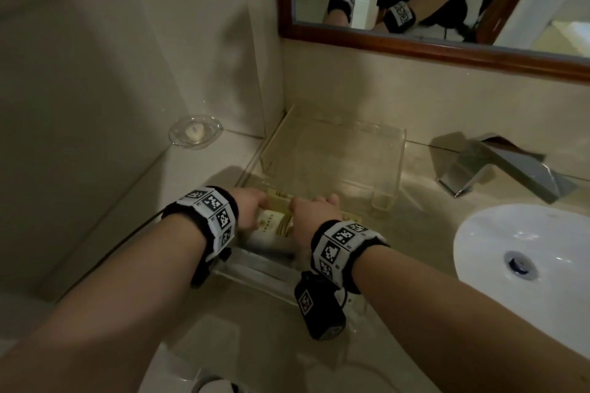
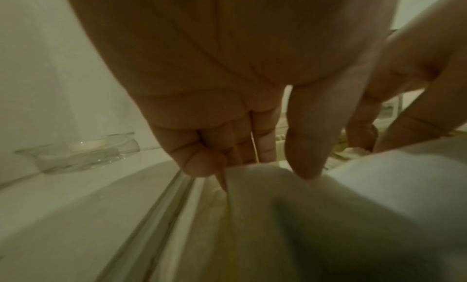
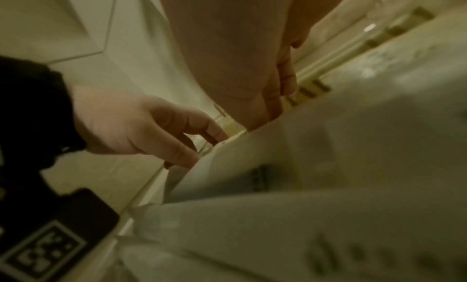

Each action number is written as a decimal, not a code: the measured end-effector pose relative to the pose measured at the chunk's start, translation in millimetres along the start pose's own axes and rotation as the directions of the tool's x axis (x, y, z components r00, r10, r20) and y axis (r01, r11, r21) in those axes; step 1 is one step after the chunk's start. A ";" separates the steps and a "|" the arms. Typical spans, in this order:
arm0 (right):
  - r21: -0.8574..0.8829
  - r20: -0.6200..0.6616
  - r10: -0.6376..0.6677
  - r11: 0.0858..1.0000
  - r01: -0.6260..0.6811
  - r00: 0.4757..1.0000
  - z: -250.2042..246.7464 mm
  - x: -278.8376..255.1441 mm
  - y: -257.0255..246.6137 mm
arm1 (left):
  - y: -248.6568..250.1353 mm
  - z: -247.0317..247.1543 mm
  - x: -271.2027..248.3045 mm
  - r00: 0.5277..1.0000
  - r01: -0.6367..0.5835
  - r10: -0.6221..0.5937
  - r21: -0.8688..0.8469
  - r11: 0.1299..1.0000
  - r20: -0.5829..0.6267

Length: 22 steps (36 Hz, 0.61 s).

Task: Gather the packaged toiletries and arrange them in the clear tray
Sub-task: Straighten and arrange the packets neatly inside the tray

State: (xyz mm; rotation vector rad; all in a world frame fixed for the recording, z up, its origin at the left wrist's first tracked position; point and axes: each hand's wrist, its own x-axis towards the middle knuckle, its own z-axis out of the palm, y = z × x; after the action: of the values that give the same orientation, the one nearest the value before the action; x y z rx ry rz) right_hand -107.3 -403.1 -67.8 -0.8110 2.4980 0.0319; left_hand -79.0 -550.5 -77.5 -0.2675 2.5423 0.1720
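Observation:
White toiletry packages [image 1: 276, 224] with gold stripes lie in the near end of the clear tray [image 1: 399, 150] on the counter. My left hand [image 1: 258, 201] grips their left edge; in the left wrist view the thumb presses on top of a white package [image 2: 328, 216] and the fingers [image 2: 202, 166] curl at its side. My right hand [image 1: 316, 205] sits just to the right, its fingers [image 3: 278, 98] curled over the far edge of a package [image 3: 328, 166]. The left hand [image 3: 197, 146] shows beside it. The hands hide most of the stack.
A glass soap dish [image 1: 195, 131] with a small soap sits on the ledge at the left. A chrome tap [image 1: 498, 166] and white basin [image 1: 526, 258] lie to the right. The framed mirror [image 1: 415, 45] hangs behind. The tray's far compartment holds nothing.

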 end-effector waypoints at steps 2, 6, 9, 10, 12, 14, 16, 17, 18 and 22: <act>0.075 0.001 0.018 0.997 -0.018 1.000 1.0 -1.1 -2.4 | -0.7 0.1 -0.6 1.000 0.010 -0.009 -0.021 1.000 0.009; 0.148 0.010 0.030 0.988 -0.031 1.000 1.9 -3.9 0.4 | -2.6 2.7 1.0 1.000 0.006 -0.007 -0.046 0.999 -0.022; 0.124 0.014 0.027 0.992 -0.028 1.000 0.3 -5.2 6.7 | 0.4 2.4 0.4 0.996 -0.016 0.013 -0.023 1.000 -0.093; 0.109 -0.001 0.028 0.994 -0.027 1.000 0.8 -4.3 8.9 | 1.3 2.1 0.0 0.993 -0.018 0.016 -0.017 1.000 -0.115; 0.082 -0.013 0.004 0.997 -0.003 1.000 1.8 -1.4 10.9 | 2.9 2.8 -1.6 0.990 -0.027 0.024 -0.016 1.000 -0.141; 0.067 0.030 -0.030 0.997 0.028 0.999 4.8 1.3 10.1 | 2.7 5.6 -3.0 0.991 -0.039 0.037 -0.011 0.999 -0.125; 0.051 0.064 -0.051 0.998 0.048 0.997 7.0 2.7 9.6 | 2.1 7.6 -6.0 0.992 -0.039 0.037 -0.018 0.999 -0.120; 0.040 0.058 -0.062 0.997 0.060 0.996 8.2 3.2 10.0 | 1.3 7.9 -7.5 0.990 -0.043 0.038 -0.034 0.999 -0.137; 0.031 0.054 -0.073 0.997 0.072 0.996 8.9 2.8 11.1 | 0.4 7.7 -9.9 0.986 -0.047 0.038 -0.050 0.998 -0.161; 0.032 -0.048 -0.184 0.982 0.186 0.982 5.6 -4.8 26.6 | -7.9 8.2 -19.5 0.955 -0.062 0.041 -0.063 0.996 -0.295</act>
State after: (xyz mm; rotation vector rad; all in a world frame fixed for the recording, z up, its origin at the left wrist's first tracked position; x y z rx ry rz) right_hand -116.2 -377.7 -73.8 -1.0360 2.4464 -0.0968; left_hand -57.0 -553.7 -74.0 -0.2717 2.8442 0.2605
